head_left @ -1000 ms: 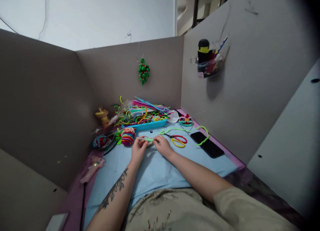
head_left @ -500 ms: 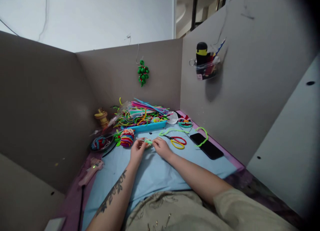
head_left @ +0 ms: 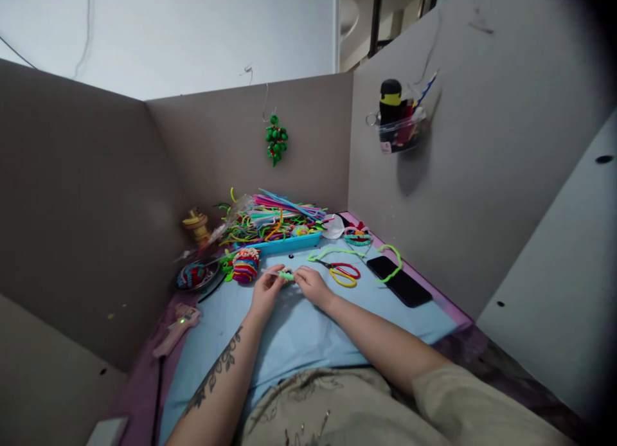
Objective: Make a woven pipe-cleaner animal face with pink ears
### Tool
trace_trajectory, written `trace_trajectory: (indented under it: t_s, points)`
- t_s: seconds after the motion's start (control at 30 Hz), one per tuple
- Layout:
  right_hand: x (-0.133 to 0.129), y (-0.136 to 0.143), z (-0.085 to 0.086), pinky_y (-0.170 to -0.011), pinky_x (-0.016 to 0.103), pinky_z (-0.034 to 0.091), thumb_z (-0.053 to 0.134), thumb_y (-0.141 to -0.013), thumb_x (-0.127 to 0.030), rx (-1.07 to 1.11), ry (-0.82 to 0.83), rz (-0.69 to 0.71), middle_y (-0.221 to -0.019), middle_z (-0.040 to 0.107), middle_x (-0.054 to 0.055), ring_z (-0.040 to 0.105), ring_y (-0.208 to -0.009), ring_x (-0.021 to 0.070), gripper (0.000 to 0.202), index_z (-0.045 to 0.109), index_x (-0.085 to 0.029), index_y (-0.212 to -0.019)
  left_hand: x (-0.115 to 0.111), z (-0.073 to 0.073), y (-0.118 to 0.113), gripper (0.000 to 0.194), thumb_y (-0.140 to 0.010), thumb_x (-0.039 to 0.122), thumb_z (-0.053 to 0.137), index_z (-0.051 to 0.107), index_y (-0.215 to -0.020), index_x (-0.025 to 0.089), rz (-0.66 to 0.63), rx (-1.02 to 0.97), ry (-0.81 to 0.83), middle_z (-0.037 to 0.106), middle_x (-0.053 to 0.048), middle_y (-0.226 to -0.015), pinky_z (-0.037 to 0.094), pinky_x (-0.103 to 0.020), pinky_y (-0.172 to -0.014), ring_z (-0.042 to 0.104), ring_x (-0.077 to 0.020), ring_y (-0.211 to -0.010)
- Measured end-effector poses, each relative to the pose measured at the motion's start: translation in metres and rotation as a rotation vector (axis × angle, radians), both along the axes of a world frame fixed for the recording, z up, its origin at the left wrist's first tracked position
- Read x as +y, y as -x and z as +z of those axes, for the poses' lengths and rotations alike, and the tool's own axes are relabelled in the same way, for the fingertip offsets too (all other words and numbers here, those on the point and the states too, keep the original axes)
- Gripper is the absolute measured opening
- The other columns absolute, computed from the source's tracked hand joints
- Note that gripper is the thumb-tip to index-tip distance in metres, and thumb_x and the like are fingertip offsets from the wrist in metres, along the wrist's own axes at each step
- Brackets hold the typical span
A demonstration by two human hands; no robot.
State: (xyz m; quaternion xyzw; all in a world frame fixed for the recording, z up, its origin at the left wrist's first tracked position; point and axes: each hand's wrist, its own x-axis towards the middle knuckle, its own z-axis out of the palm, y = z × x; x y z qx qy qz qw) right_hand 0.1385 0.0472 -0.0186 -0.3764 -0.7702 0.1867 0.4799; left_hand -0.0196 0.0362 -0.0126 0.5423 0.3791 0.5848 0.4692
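A small light-green fuzzy piece point(head_left: 286, 275) is pinched between my two hands, over the blue cloth point(head_left: 308, 337). My left hand point(head_left: 267, 288) is closed on its left end, and a pale strip sticks out by the fingers. At its right end, the fingertips of my right hand point(head_left: 311, 283) press together on it. Scissors with red and yellow handles point(head_left: 343, 276) lie just right of my right hand. Left of my left hand sits a striped multicoloured ball point(head_left: 245, 266), beside a green figure point(head_left: 226, 266).
Behind the hands stands a blue tray point(head_left: 289, 243) heaped with pipe cleaners point(head_left: 284, 216). A black phone point(head_left: 399, 283) lies right, a pink glue gun point(head_left: 177, 330) left. Grey panels surround the table; a cup of tools point(head_left: 400, 128) hangs on one.
The green piece has turned slightly between my fingers, and a dark spot now shows on it. Both hands stay in nearly the same place. The view has shifted very little.
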Motion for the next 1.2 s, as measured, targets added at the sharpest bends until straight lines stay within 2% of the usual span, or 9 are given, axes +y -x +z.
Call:
trace_trajectory:
  t_s: [0.3, 0.43, 0.57, 0.67, 0.8, 0.9, 1.0, 1.2]
  points:
    - [-0.001, 0.002, 0.001, -0.066, 0.024, 0.037, 0.046, -0.084, -0.015, 0.001, -0.035, -0.064, -0.074, 0.052, 0.001, 0.050, -0.072, 0.0137, 0.016, 0.058, -0.018, -0.074, 0.000, 0.003, -0.001, 0.038, -0.063, 0.037, 0.070, 0.067, -0.091, 0.011, 0.121, 0.014, 0.060, 0.067, -0.013, -0.103, 0.051, -0.036, -0.077, 0.065, -0.0222, -0.083]
    - [-0.001, 0.002, 0.002, -0.069, 0.025, 0.038, 0.049, -0.082, -0.015, 0.001, -0.050, -0.083, -0.076, 0.054, 0.002, 0.050, -0.076, 0.0147, 0.012, 0.059, -0.019, -0.077, 0.002, 0.001, 0.002, 0.030, -0.063, 0.036, 0.069, 0.070, -0.076, 0.010, 0.232, 0.124, 0.035, 0.071, -0.013, -0.086, 0.049, -0.032, -0.076, 0.065, -0.0238, -0.082]
    - [0.000, 0.002, 0.000, -0.070, 0.026, 0.038, 0.052, -0.081, -0.016, -0.019, -0.065, -0.113, -0.077, 0.054, 0.002, 0.050, -0.076, 0.0149, 0.009, 0.059, -0.019, -0.077, -0.001, 0.005, 0.002, 0.027, -0.062, 0.036, 0.069, 0.071, -0.071, 0.010, 0.313, 0.225, 0.041, 0.071, -0.009, -0.072, 0.049, -0.030, -0.069, 0.065, -0.0224, -0.072]
    - [0.000, 0.002, -0.001, -0.070, 0.026, 0.038, 0.053, -0.080, -0.016, -0.024, -0.057, -0.138, -0.078, 0.055, 0.002, 0.050, -0.077, 0.0151, 0.008, 0.059, -0.019, -0.076, -0.006, 0.013, -0.001, 0.025, -0.061, 0.033, 0.068, 0.072, -0.071, 0.011, 0.309, 0.228, 0.060, 0.071, -0.009, -0.071, 0.049, -0.030, -0.067, 0.065, -0.0223, -0.070]
    - [0.000, 0.003, -0.002, -0.069, 0.026, 0.038, 0.052, -0.080, -0.017, -0.029, -0.041, -0.180, -0.079, 0.055, 0.002, 0.050, -0.076, 0.0150, 0.008, 0.059, -0.019, -0.079, -0.010, 0.019, -0.003, 0.021, -0.061, 0.030, 0.068, 0.073, -0.072, 0.012, 0.254, 0.199, 0.046, 0.072, -0.009, -0.078, 0.049, -0.031, -0.073, 0.065, -0.0238, -0.080]
    - [0.000, 0.003, -0.003, -0.068, 0.026, 0.038, 0.051, -0.080, -0.017, -0.033, -0.039, -0.192, -0.079, 0.054, 0.002, 0.049, -0.075, 0.0150, 0.008, 0.059, -0.019, -0.079, -0.009, 0.018, -0.002, 0.020, -0.062, 0.031, 0.069, 0.073, -0.072, 0.014, 0.224, 0.183, 0.025, 0.072, -0.009, -0.082, 0.048, -0.033, -0.079, 0.064, -0.0246, -0.085]
    - [0.000, 0.003, -0.004, -0.068, 0.026, 0.038, 0.052, -0.081, -0.018, -0.030, -0.038, -0.187, -0.079, 0.054, 0.002, 0.050, -0.075, 0.0152, 0.007, 0.059, -0.019, -0.079, -0.007, 0.015, -0.001, 0.018, -0.065, 0.030, 0.067, 0.073, -0.069, 0.014, 0.247, 0.213, 0.007, 0.071, -0.009, -0.081, 0.047, -0.034, -0.080, 0.063, -0.0248, -0.086]
    - [-0.001, 0.004, -0.003, -0.071, 0.027, 0.039, 0.054, -0.080, -0.018, -0.032, -0.043, -0.170, -0.080, 0.055, 0.003, 0.050, -0.078, 0.0160, 0.006, 0.060, -0.019, -0.079, -0.007, 0.014, -0.001, 0.015, -0.065, 0.027, 0.065, 0.072, -0.069, 0.014, 0.267, 0.208, 0.000, 0.071, -0.009, -0.080, 0.049, -0.032, -0.073, 0.064, -0.0228, -0.078]
